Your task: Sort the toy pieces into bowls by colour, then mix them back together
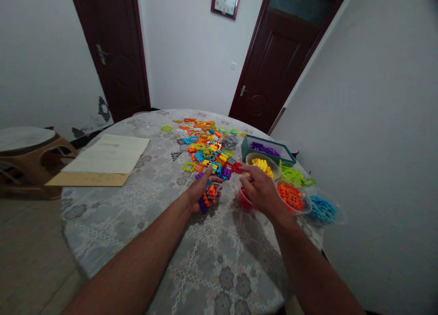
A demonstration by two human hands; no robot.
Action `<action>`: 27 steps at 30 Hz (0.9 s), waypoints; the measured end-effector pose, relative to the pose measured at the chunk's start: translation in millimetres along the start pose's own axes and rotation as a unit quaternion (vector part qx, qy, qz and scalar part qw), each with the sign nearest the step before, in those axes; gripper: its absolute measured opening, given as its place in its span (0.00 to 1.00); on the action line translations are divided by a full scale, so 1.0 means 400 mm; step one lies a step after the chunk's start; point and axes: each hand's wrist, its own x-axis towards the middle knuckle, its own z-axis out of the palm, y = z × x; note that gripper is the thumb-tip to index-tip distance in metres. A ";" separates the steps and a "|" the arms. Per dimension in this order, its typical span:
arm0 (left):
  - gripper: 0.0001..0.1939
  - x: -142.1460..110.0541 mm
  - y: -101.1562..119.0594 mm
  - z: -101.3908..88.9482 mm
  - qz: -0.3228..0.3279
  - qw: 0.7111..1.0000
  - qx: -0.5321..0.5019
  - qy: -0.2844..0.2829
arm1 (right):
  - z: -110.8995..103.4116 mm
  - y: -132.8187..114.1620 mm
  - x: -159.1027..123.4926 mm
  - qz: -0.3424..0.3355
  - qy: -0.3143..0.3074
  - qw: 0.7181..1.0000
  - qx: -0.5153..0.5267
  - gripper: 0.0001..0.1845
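My left hand (204, 193) is cupped round several toothed plastic building pieces (209, 195), mostly orange and purple. Its fingers curl over them just in front of a loose heap of mixed building pieces (208, 153). To the right, my right hand (258, 187) hovers over a small red-filled tub (245, 200), palm down. Its index finger points left and its fingers are apart, with nothing visible in them. Beyond that fingertip lie some red pieces (236, 167) at the heap's edge. The hand partly hides the tub.
Beside my right hand stand a bowl of yellow pieces (262, 166), a tub of orange pieces (290, 197) and one of blue pieces (323, 209). Green pieces (294, 175) lie behind, near a teal box (287, 159) of purple pieces. Papers (106, 155) overhang the table's left edge.
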 end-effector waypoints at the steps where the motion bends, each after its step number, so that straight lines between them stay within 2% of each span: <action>1: 0.28 0.001 -0.002 -0.001 0.005 1.000 0.007 -0.004 | 0.021 -0.029 -0.014 -0.022 -0.030 0.999 0.008 0.18; 3: 0.24 0.002 -0.005 -0.003 0.018 1.000 0.022 -0.008 | 0.056 -0.069 -0.033 -0.049 -0.083 0.995 0.005 0.21; 5: 0.20 0.002 -0.006 -0.003 0.014 1.000 0.018 -0.008 | 0.078 -0.083 -0.040 -0.050 -0.116 0.992 -0.011 0.22; 11: 0.09 -0.001 -0.008 0.000 -0.009 1.000 0.020 -0.004 | 0.073 -0.086 -0.030 -0.038 -0.155 0.987 0.015 0.12; 18: 0.07 -0.010 -0.005 0.004 -0.006 1.000 0.021 -0.020 | 0.058 -0.095 0.010 0.010 -0.173 0.985 0.016 0.05; 23: 0.12 -0.013 0.006 -0.003 -0.005 1.000 0.014 -0.007 | 0.037 -0.060 0.075 0.056 -0.174 0.980 0.078 0.06; 27: 0.15 -0.009 0.005 -0.010 0.002 1.000 -0.004 -0.007 | 0.023 -0.017 0.144 0.137 -0.162 0.969 0.130 0.05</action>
